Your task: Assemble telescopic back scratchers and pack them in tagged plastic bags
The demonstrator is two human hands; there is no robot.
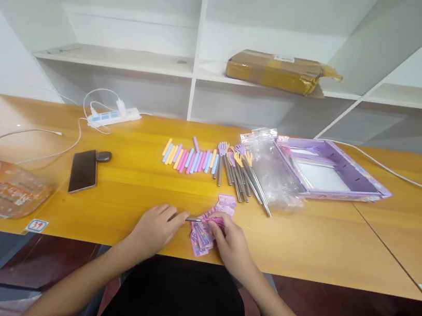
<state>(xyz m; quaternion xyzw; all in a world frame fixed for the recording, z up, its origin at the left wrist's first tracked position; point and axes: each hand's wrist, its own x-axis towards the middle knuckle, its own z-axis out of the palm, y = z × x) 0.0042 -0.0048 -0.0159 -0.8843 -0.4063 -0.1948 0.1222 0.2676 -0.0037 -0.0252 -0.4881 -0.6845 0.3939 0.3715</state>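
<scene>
Seated at a wooden table [129, 178], we hold 1 pink scratcher [193, 220] between our 2 bare hands, close to the table's near edge. Our left hand [157, 228] pinches its grey metal rod between thumb and fingers, which hide the rod's far end. Our right hand [233, 238] grasps the pink head, its thumb laid along it. The scratcher lies roughly level over a fanned pile of pink and purple printed cards [202, 236]; whether it touches them, we cannot tell.

Beyond our hands, pastel sticks [190, 160] in blue, yellow, pink and purple stand side by side in a row, with 1 pinkish-purple stick [196, 144] lying at a slant behind it. Just right of the row we see a heap of scratchers [245, 178], their hand-shaped heads purple and yellow, their metal rods pointing towards us. A clear plastic bag [271, 179] sits between that heap and an open-topped purple box [367, 181]. To our left are a dark phone [83, 171], a small black object [104, 156] beside it, a white power strip [114, 118] and an orange-tinted package [2, 191]. A taped brown parcel [278, 73] rests on the white shelf [130, 60] behind.
</scene>
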